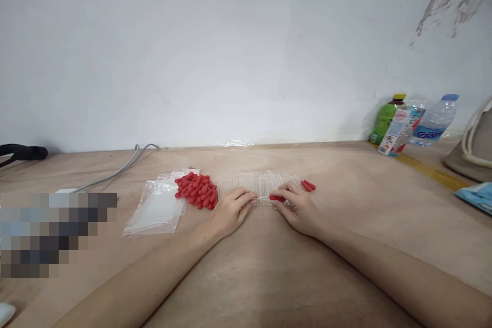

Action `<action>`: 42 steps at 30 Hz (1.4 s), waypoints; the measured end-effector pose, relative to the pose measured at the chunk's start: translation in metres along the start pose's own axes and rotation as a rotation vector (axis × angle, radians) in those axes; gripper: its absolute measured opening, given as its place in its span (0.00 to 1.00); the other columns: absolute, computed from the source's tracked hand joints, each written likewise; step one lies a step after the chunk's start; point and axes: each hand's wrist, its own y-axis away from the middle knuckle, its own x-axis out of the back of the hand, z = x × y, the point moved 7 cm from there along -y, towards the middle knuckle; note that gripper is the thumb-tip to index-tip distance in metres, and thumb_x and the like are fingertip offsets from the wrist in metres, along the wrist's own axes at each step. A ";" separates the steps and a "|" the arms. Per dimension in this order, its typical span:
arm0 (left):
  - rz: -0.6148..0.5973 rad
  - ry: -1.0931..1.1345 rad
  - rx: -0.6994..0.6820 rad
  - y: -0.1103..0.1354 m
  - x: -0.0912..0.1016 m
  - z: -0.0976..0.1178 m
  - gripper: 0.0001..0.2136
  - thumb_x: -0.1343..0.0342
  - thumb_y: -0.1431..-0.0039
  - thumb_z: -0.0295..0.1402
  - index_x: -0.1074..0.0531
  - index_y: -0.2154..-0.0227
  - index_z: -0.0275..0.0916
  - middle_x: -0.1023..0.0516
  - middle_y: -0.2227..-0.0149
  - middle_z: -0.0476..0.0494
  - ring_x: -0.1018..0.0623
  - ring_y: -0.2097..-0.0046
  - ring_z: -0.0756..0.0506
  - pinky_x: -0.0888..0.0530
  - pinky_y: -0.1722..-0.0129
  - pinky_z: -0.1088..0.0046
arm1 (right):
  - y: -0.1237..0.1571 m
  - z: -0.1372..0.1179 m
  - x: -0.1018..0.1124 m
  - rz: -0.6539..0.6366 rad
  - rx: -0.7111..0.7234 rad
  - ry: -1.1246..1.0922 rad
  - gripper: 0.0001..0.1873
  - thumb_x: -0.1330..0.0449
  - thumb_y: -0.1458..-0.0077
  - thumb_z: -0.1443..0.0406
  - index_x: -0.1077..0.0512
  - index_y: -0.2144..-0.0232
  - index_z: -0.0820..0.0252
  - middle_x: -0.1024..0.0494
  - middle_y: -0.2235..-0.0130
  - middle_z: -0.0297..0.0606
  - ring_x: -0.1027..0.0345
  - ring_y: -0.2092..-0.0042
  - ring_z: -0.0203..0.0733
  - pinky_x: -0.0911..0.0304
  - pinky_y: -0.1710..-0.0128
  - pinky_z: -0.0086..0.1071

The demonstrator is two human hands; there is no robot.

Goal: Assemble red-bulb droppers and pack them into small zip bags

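Observation:
Between finger and thumb, my left hand pinches a thin clear dropper tube that lies level. My right hand pinches a red rubber dropper bulb at the tube's right end. The two appear to meet, but whether the tube sits inside the bulb is too small to tell. Just behind both hands runs a row of clear tubes side by side, partly hidden by my fingers. A heap of red rubber bulbs lies left of the row. Right of it rest a few red-ended pieces.
Clear zip bags lie left of the heap. A grey cable runs toward the wall, near a blurred-out patch. Several bottles, a bag with a rope handle and a blue packet stand or lie at right.

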 end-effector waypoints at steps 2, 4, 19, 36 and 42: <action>-0.007 -0.003 -0.005 0.000 -0.001 0.000 0.11 0.55 0.41 0.29 0.32 0.57 0.38 0.28 0.63 0.43 0.28 0.61 0.48 0.30 0.61 0.70 | -0.001 -0.002 0.000 -0.006 0.002 -0.009 0.09 0.48 0.46 0.66 0.31 0.62 0.57 0.32 0.66 0.38 0.36 0.66 0.37 0.36 0.67 0.32; -0.014 -0.004 -0.011 0.000 -0.001 0.000 0.11 0.55 0.41 0.29 0.32 0.57 0.38 0.28 0.63 0.43 0.28 0.62 0.48 0.30 0.61 0.70 | -0.001 -0.004 0.001 -0.015 0.006 -0.020 0.09 0.48 0.46 0.66 0.31 0.63 0.57 0.32 0.66 0.38 0.36 0.66 0.36 0.36 0.68 0.32; 0.016 0.019 -0.137 0.003 -0.002 0.005 0.13 0.54 0.41 0.27 0.33 0.54 0.40 0.29 0.64 0.43 0.29 0.64 0.50 0.29 0.66 0.74 | -0.001 -0.005 -0.002 -0.058 0.048 -0.065 0.10 0.48 0.47 0.69 0.31 0.62 0.56 0.31 0.65 0.39 0.35 0.66 0.36 0.36 0.67 0.32; -0.009 -0.025 -0.300 0.005 0.001 0.013 0.18 0.57 0.43 0.21 0.38 0.50 0.39 0.30 0.63 0.42 0.30 0.63 0.50 0.29 0.64 0.74 | 0.002 -0.008 -0.001 -0.051 0.120 0.004 0.07 0.49 0.46 0.69 0.31 0.67 0.59 0.30 0.70 0.37 0.37 0.67 0.37 0.39 0.68 0.32; -0.015 -0.076 -0.306 0.005 -0.002 0.015 0.17 0.57 0.42 0.21 0.38 0.50 0.38 0.29 0.64 0.42 0.30 0.63 0.50 0.29 0.64 0.74 | 0.003 -0.008 -0.002 -0.052 0.147 0.009 0.06 0.48 0.47 0.70 0.32 0.68 0.59 0.30 0.71 0.37 0.38 0.68 0.36 0.40 0.68 0.32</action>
